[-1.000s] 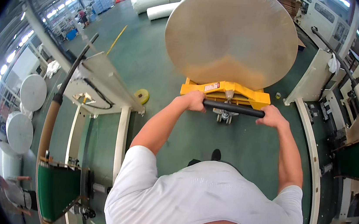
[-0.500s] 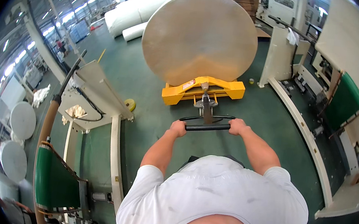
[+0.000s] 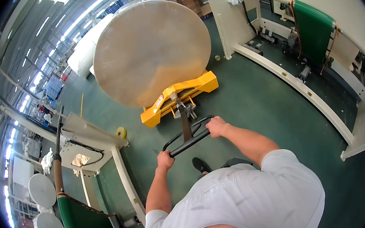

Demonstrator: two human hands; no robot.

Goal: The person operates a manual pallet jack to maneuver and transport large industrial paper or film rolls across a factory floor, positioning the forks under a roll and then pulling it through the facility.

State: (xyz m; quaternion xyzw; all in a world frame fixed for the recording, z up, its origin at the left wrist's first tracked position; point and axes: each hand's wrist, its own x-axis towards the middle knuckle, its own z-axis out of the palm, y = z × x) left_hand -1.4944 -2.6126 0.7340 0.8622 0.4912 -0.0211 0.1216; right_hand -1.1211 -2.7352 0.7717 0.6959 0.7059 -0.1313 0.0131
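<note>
Both my hands grip the black handlebar (image 3: 189, 144) of a yellow roll truck (image 3: 180, 97). My left hand (image 3: 165, 160) is closed round the bar's near left end, and my right hand (image 3: 217, 127) round its far right end. A thinner black loop stands just beyond the bar. From the handle a brown shaft (image 3: 185, 125) runs down to the truck's yellow frame. A very large round roll (image 3: 153, 51), its flat tan end facing me, rests at the truck, directly behind the frame. Its lower edge is hidden by the frame.
A cream machine frame with a green panel (image 3: 313, 32) lies to the right, its long low beam (image 3: 301, 88) along the floor. At the left is another frame (image 3: 95, 142) with a green panel. White rolls (image 3: 87, 50) lie behind the big roll; a yellow tape roll (image 3: 121, 132) is near the left frame.
The view has turned, and the handlebar now slants, its right end farther away than its left. Roll and truck appear farther left. My foot has come into view below the bar.
</note>
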